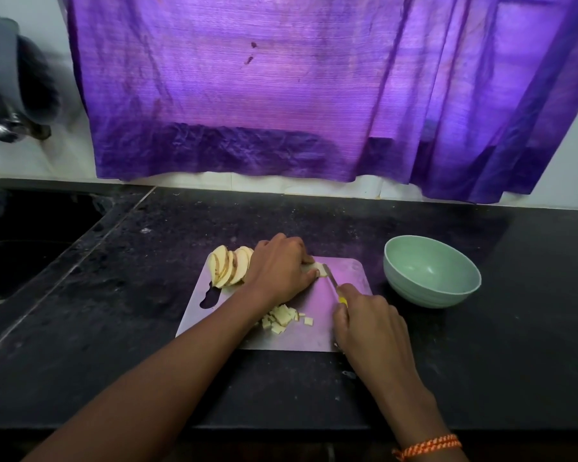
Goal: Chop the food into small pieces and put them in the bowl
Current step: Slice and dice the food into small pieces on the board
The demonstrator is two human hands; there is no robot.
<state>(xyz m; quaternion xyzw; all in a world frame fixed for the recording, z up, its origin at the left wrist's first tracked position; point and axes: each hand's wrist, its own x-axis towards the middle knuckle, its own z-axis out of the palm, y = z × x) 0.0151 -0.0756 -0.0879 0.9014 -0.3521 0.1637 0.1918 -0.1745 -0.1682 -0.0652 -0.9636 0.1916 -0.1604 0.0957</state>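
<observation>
Green bowl beside board, purple curtain behind

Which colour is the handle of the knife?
Yellow; the knife handle shows in the head view, mostly covered by the right hand.

Purple curtain backlit — white tiled wall, black stone counter, sink left.
</observation>
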